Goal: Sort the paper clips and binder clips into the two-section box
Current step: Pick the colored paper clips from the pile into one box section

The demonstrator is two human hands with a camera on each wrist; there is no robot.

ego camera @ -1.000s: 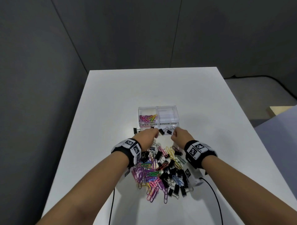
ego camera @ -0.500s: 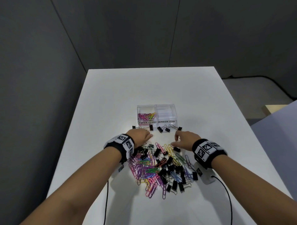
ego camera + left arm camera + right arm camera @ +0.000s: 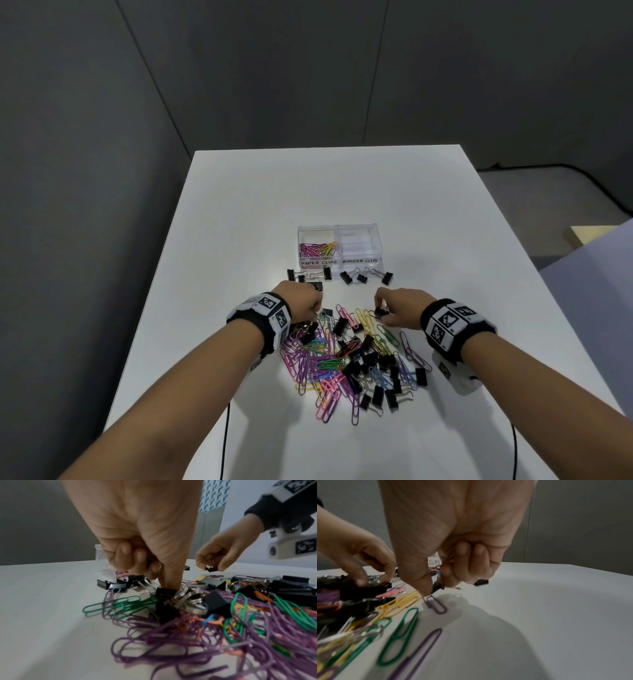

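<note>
A clear two-section box (image 3: 339, 228) stands mid-table; its left section holds coloured paper clips (image 3: 317, 249), and its right section (image 3: 361, 245) looks empty. Several black binder clips (image 3: 346, 277) lie in a row just in front of it. Nearer me is a mixed pile (image 3: 349, 359) of paper clips and binder clips. At the pile's far left, my left hand (image 3: 308, 308) (image 3: 161, 577) has curled fingers and its thumb tip down on a black binder clip (image 3: 165, 593). My right hand (image 3: 385, 310) (image 3: 436, 586) pinches a small black binder clip (image 3: 380, 312) (image 3: 437, 586) just above the pile's far edge.
The white table (image 3: 445, 240) is bare beyond the box and drops off at both sides. A purple paper clip (image 3: 435, 604) lies under my right thumb. Two black cables (image 3: 224, 438) run off the near edge. Grey partition walls stand behind and to the left.
Both hands have drawn back from the row of binder clips by the box to the pile. The right hand has taken hold of a black binder clip.
</note>
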